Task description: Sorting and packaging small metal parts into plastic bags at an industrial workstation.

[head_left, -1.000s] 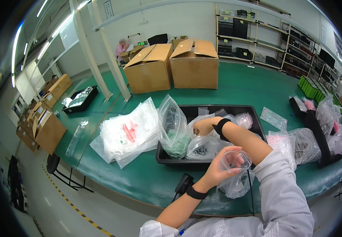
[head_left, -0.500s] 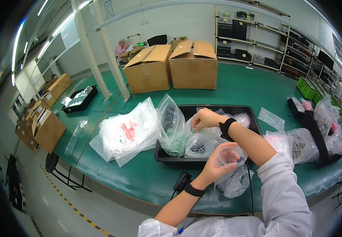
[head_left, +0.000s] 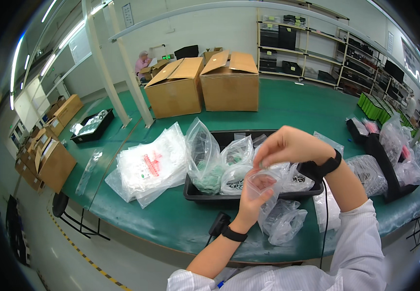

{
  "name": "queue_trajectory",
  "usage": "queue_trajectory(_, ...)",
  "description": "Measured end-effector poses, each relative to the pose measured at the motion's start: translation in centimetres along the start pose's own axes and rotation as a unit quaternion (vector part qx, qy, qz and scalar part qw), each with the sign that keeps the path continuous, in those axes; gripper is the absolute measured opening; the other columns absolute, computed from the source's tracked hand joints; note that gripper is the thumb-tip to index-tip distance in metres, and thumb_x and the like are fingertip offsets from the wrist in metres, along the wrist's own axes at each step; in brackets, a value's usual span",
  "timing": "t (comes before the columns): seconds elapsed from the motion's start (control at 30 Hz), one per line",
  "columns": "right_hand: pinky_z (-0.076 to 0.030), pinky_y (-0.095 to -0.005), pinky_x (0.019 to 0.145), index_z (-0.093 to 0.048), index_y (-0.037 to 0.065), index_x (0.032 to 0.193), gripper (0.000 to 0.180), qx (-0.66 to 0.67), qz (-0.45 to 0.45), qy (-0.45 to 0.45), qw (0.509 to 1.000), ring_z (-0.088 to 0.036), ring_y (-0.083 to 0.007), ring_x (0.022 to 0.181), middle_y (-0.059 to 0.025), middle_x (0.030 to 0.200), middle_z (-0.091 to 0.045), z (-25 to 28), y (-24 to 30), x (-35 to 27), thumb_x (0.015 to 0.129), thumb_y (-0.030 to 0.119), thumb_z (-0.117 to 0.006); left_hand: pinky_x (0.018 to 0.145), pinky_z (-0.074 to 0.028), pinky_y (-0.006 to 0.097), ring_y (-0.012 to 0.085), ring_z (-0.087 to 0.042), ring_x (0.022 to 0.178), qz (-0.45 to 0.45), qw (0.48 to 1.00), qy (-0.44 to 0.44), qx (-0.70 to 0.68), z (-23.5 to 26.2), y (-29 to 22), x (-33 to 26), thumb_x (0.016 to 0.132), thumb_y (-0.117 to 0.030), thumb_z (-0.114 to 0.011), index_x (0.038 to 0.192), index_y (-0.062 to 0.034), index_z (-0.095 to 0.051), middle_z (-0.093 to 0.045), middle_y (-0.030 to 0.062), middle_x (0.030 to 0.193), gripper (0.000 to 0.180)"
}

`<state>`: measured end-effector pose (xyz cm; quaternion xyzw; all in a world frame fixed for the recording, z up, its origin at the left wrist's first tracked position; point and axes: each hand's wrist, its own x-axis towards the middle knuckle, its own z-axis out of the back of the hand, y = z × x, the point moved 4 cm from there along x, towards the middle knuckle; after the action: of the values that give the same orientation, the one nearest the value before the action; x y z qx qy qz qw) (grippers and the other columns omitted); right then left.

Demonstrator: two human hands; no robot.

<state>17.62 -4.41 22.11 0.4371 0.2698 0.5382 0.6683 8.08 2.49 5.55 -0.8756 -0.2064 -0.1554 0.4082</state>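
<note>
Holding small clear bag [head_left: 262, 183]: left hand [head_left: 252, 201] fingers curled gripping it, right hand [head_left: 287, 145] fingertips pinching top edge, above black tray [head_left: 205, 194].

Small clear plastic bag [head_left: 262, 183], held upright above the near rim of the black tray [head_left: 190, 191]; mouth up, crinkled; something dark reddish showing through.
</note>
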Motion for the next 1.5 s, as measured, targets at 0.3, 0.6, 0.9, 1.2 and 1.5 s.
queue_trajectory(0.3, -0.055, -0.0278, 0.074, -0.072, 0.001, 0.098, 0.017, -0.166, 0.123, -0.108, 0.973, -0.069, -0.0143, 0.077, -0.0092, 0.087, -0.073, -3.5, 4.3, 7.9, 0.086, 0.012, -0.068, 0.092, -0.043, 0.032, 0.0164, -0.054, 0.103, 0.003, 0.997, 0.051, 0.059, -0.6, 2.1, -0.5, 0.083, -0.005, -0.072, 0.139, -0.0053, -0.035, -0.058, 0.007, 0.107, 0.068)
queue_trajectory(0.6, -0.054, -0.0432, 0.067, -0.072, 0.004, 0.08, 0.011, -0.562, 0.068, 0.173, 0.806, -0.068, -0.0369, 0.08, -0.0198, 0.085, -0.07, -12.1, -8.1, 17.6, 0.072, 0.007, -0.065, 0.084, -0.047, 0.031, 0.0176, -0.056, 0.1, 0.065, 0.996, 0.061, 0.004, -0.8, 2.1, -0.5, 0.076, 0.008, -0.057, 0.13, -0.0081, -0.039, -0.054, 0.0047, 0.112, 0.059)
queue_trajectory(0.9, -0.054, -0.0433, 0.074, -0.072, 0.004, 0.097, 0.032, -0.547, -0.055, 0.252, 0.797, -0.068, -0.0359, 0.089, -0.0201, 0.094, -0.07, -11.2, -12.7, 18.1, 0.067, 0.011, -0.07, 0.085, -0.047, 0.031, 0.0158, -0.056, 0.103, 0.063, 0.998, 0.019, -0.008, -0.1, 2.9, -0.4, 0.079, 0.014, -0.053, 0.129, -0.0074, -0.042, -0.054, 0.0035, 0.114, 0.055)
queue_trajectory(1.2, -0.053, -0.0423, 0.065, -0.07, 0.002, 0.079, 0.012, -0.572, 0.015, 0.149, 0.807, -0.066, -0.0351, 0.073, -0.0173, 0.081, -0.069, -9.5, -7.4, 15.9, 0.07, 0.009, -0.07, 0.093, -0.046, 0.032, 0.0165, -0.055, 0.109, 0.026, 0.996, 0.035, 0.079, 0.0, 3.0, -0.4, 0.078, 0.01, -0.065, 0.13, -0.006, -0.04, -0.055, 0.005, 0.117, 0.059)
queue_trajectory(1.5, -0.051, -0.0368, 0.066, -0.059, 0.002, 0.092, 0.014, -0.334, 0.122, -0.003, 0.935, -0.065, -0.0294, 0.07, -0.011, 0.081, -0.068, -5.3, -0.5, 9.0, 0.083, 0.01, -0.068, 0.096, -0.044, 0.032, 0.0181, -0.058, 0.105, 0.047, 0.988, 0.033, 0.146, -0.4, 1.9, -0.3, 0.078, 0.009, -0.068, 0.135, -0.0054, -0.039, -0.06, 0.0084, 0.107, 0.065)
